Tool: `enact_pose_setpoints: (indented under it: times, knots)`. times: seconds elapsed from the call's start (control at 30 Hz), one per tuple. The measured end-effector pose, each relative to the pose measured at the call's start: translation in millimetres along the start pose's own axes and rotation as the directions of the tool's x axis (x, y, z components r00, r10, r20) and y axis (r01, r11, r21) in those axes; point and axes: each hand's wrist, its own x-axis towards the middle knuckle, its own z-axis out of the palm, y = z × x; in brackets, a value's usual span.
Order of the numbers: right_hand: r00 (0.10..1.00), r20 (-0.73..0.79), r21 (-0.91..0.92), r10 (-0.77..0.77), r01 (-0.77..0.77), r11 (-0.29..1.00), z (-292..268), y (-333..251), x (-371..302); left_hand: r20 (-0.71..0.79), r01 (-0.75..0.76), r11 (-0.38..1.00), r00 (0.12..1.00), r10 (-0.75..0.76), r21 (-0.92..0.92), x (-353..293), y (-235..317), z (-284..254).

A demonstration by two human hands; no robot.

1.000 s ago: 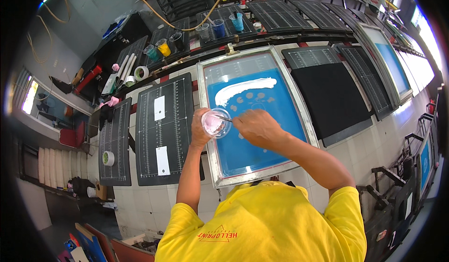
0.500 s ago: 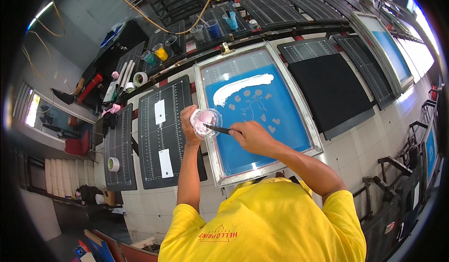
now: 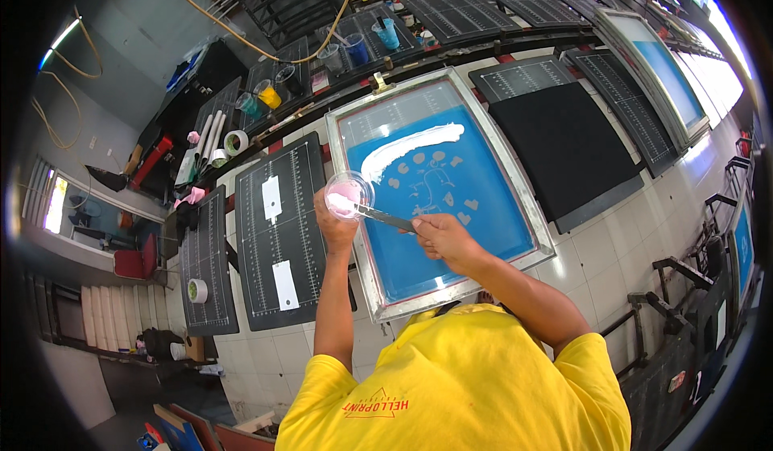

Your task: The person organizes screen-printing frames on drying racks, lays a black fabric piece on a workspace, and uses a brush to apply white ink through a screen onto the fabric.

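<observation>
My left hand [image 3: 333, 230] is wrapped round a clear plastic cup [image 3: 367, 187] with pink and white ink in it. In my right hand [image 3: 448, 240] is a dark, flat spatula [image 3: 388, 218], held by its near end. Its far end reaches into the cup, with white ink at the tip. Both hands are above a silver-framed printing screen [image 3: 506, 173] with blue-coated mesh. A thick, curved band of white ink [image 3: 412, 141] lies across the upper part of the blue area. Pale stencil shapes show below that band.
Left of the screen is a black gridded board [image 3: 256, 283] bearing two white tags [image 3: 285, 285]. A black cloth [image 3: 555, 145] covers a board on the right. Cups of coloured ink, including a yellow one [image 3: 268, 95], stand on the rear bench. Another framed screen [image 3: 667, 80] leans far right.
The spatula has drawn back to the right with my right hand, baring more of its blade and the white ink on its tip. The cup has tilted and shifted slightly. The whole view has shifted a little.
</observation>
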Motion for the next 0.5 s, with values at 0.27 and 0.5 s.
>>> enact_pose_setpoints:
  times: [0.27,0.5]
  knots:
    - [0.975,-0.17,-0.107,-0.141,0.124,0.986,-27,-10,-1,0.19,0.412,0.904,0.902,-0.387,-0.118,0,26,23]
    - [0.873,-0.358,-0.204,-0.331,0.272,0.94,-83,-15,15,0.369,0.469,0.883,0.826,-0.426,-0.03,8,43,44]
